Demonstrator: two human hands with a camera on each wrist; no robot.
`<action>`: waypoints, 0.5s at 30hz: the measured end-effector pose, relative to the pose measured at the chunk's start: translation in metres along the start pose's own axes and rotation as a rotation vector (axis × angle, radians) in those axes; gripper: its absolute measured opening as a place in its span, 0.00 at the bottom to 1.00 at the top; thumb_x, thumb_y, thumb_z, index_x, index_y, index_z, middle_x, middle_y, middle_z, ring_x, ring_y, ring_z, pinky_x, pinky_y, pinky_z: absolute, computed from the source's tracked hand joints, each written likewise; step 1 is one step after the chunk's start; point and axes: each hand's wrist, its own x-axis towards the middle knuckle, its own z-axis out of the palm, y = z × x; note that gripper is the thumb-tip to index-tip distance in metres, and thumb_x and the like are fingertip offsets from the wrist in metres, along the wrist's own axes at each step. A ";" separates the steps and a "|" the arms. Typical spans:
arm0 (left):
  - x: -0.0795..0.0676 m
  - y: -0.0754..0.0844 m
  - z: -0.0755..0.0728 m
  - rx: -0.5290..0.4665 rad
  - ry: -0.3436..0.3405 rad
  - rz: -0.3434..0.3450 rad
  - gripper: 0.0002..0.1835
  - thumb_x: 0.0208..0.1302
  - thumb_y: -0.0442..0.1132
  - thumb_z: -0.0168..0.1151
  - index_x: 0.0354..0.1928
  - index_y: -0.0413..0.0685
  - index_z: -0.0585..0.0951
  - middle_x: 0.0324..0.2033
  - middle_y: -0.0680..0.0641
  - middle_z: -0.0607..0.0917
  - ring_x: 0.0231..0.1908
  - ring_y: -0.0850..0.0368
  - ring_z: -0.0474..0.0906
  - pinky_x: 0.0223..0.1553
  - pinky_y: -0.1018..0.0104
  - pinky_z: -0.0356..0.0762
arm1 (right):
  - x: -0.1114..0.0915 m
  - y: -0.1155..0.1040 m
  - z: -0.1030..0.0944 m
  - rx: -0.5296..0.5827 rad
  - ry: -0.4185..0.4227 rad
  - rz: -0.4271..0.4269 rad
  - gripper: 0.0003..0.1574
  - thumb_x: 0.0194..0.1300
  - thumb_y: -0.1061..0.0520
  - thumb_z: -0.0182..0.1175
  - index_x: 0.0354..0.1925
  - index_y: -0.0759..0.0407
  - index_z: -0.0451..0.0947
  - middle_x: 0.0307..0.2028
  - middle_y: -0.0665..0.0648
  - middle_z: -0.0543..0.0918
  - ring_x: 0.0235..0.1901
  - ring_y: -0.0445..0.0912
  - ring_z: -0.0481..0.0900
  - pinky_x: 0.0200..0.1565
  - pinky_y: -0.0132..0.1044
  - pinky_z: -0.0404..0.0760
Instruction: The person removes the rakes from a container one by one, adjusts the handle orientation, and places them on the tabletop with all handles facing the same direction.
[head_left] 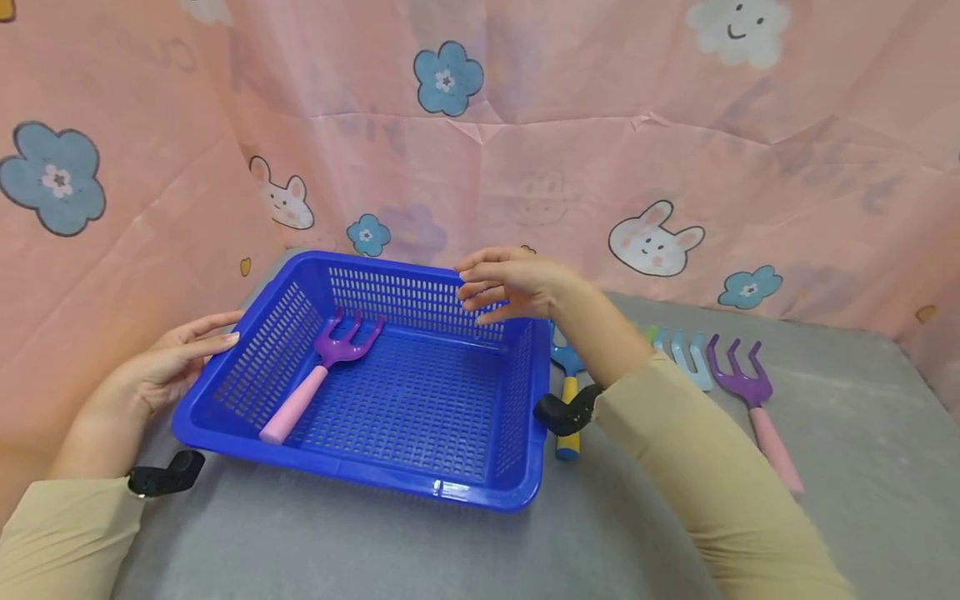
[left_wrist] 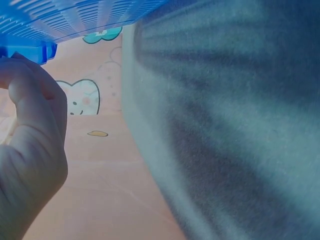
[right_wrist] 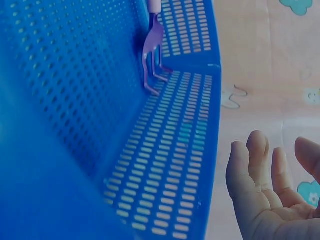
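A blue plastic basket (head_left: 420, 392) sits on the grey table. Inside it, along the left side, lies a hand fork (head_left: 300, 400) with purple tines and a pink handle, also seen in the right wrist view as the purple fork head (right_wrist: 154, 40). My left hand (head_left: 176, 358) holds the basket's left rim, thumb on top; its fingers (left_wrist: 37, 82) reach the rim from outside. Over the basket's back right corner, my right hand (head_left: 517, 287) hovers with fingers spread loosely and nothing in them. Beside the basket's right wall lies a blue fork (head_left: 568, 392) with a yellow handle, partly covered by my right arm.
Farther right on the grey table (head_left: 847, 400) lie a light blue fork head (head_left: 690, 358), its handle hidden behind my sleeve, and another purple fork (head_left: 750, 396) with a pink handle. A pink printed cloth (head_left: 555, 125) hangs behind and at the sides.
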 end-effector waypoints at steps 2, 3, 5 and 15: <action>0.000 -0.001 0.000 -0.012 -0.006 0.002 0.18 0.69 0.27 0.46 0.45 0.54 0.83 0.37 0.44 0.85 0.35 0.50 0.84 0.34 0.58 0.83 | 0.003 0.001 0.003 0.007 -0.005 -0.001 0.24 0.69 0.61 0.50 0.62 0.64 0.61 0.38 0.59 0.79 0.35 0.47 0.80 0.44 0.46 0.79; 0.001 -0.001 0.000 -0.014 -0.006 0.003 0.18 0.69 0.27 0.46 0.45 0.54 0.83 0.36 0.44 0.85 0.35 0.50 0.84 0.34 0.58 0.83 | 0.004 0.001 0.005 0.008 -0.006 0.000 0.24 0.69 0.61 0.50 0.62 0.63 0.61 0.38 0.58 0.79 0.35 0.47 0.80 0.44 0.47 0.79; 0.001 -0.001 0.001 -0.017 0.000 -0.001 0.18 0.69 0.27 0.46 0.45 0.54 0.83 0.36 0.44 0.85 0.35 0.50 0.84 0.34 0.58 0.83 | 0.008 0.003 0.009 0.011 -0.007 0.002 0.23 0.69 0.61 0.51 0.61 0.63 0.63 0.38 0.59 0.79 0.35 0.48 0.80 0.45 0.47 0.79; 0.001 -0.001 0.001 -0.029 -0.002 0.001 0.18 0.69 0.27 0.45 0.45 0.54 0.83 0.36 0.44 0.85 0.34 0.50 0.84 0.33 0.58 0.83 | 0.021 0.008 0.026 0.032 -0.012 0.020 0.24 0.69 0.61 0.52 0.61 0.64 0.64 0.38 0.59 0.79 0.35 0.48 0.80 0.40 0.44 0.81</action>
